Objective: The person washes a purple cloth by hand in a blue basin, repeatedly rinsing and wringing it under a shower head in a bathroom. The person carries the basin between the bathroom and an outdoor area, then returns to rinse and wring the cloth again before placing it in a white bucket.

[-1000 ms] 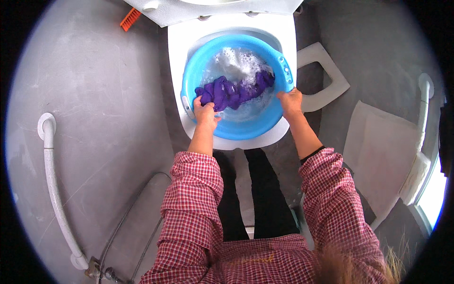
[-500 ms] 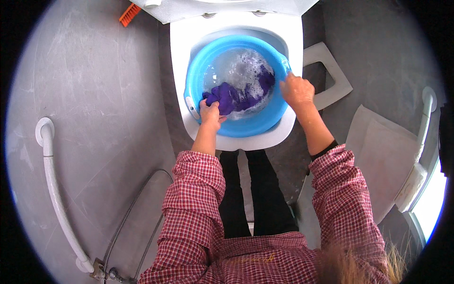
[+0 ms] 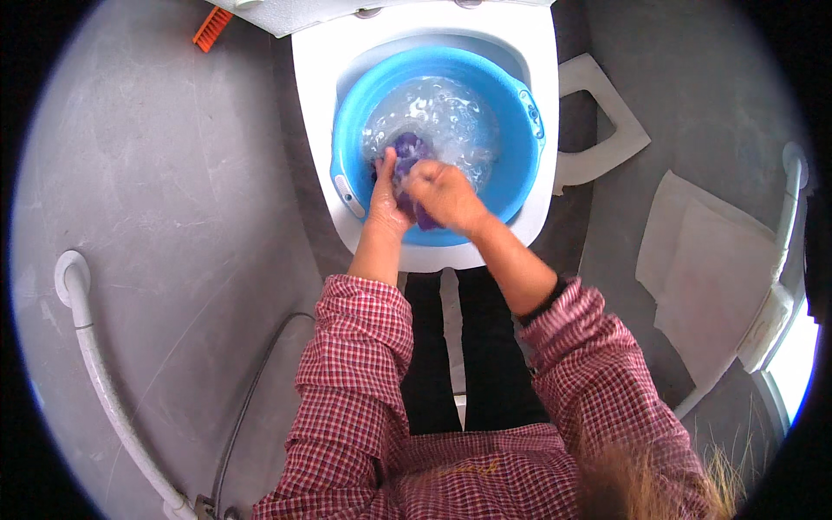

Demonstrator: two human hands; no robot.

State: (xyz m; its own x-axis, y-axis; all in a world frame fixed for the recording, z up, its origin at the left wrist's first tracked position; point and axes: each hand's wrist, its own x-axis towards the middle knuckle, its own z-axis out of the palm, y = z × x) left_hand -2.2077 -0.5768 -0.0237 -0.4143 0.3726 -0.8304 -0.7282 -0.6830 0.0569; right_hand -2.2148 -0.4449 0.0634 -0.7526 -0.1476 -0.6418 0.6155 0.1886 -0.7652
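Limiting splash, I am working low over the blue basin [image 3: 350, 130], left hand [image 3: 389, 201] gripping purple cloth [image 3: 410, 143]; blur is hiding whether my right hand [image 3: 449, 196] is closed.

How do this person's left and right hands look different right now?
The left hand has at least one finger pointing up and away; the right hand looks more curled, its back uppermost.
The left hand is fairly sharp, while the right hand is blurred.
A dark cuff shows below the right hand, none below the left hand.
Both are bare and at the purple cloth over the blue basin.
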